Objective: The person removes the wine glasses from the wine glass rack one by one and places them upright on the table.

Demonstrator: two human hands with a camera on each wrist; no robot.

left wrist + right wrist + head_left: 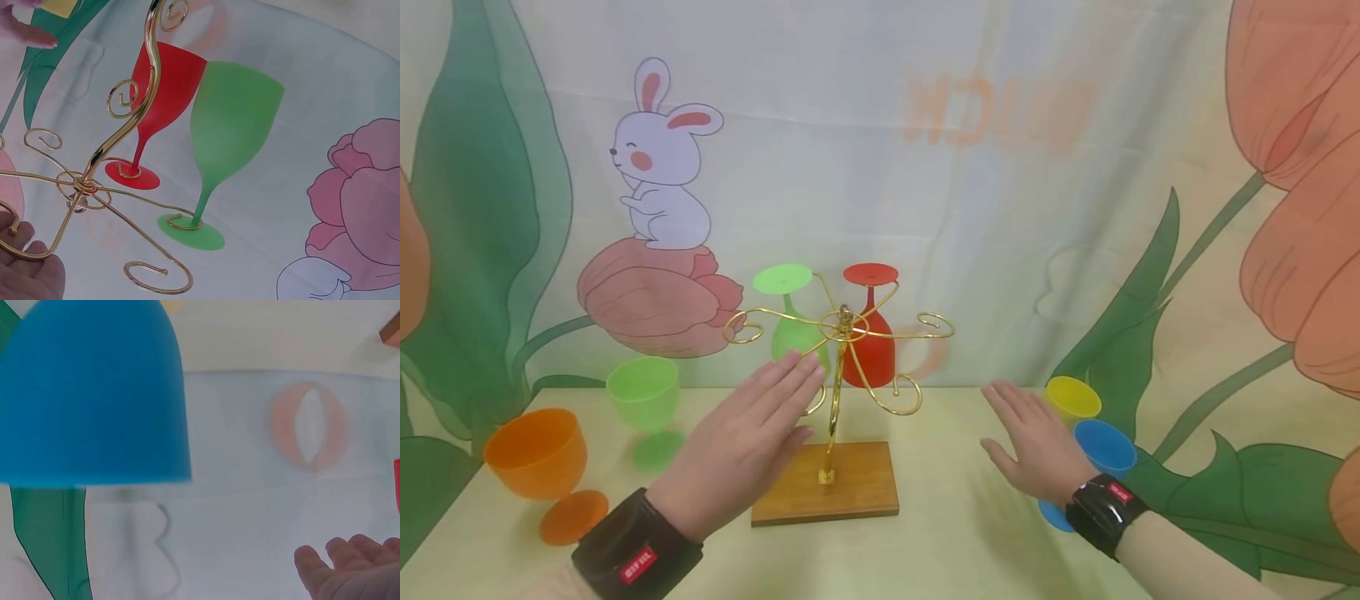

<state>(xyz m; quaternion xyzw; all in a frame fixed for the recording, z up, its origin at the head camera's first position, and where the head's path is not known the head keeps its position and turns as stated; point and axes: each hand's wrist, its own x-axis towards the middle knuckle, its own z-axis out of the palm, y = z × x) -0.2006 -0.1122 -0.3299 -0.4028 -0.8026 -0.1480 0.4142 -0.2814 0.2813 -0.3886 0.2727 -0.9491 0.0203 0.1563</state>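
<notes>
A gold wire glass rack (832, 417) stands on a wooden base (868, 487). A green goblet (234, 125) and a red goblet (165, 90) hang upside down from its far arms by their feet. My left hand (737, 442) reaches in front of the rack's left side, its fingers straight and holding nothing; in the left wrist view its fingertips (47, 278) lie right by one curled hook. To the right of the rack, my right hand (1037, 437) hovers with straight, slightly spread fingers and nothing in them. Beside it stands a blue goblet (94, 394), partly hidden by the wrist.
On the left of the table (940, 533) stand an upright orange goblet (535, 458) and a second green goblet (643, 396). A yellow goblet (1072, 397) is behind the blue one at right. A printed curtain (865, 183) with a rabbit and tulips hangs behind.
</notes>
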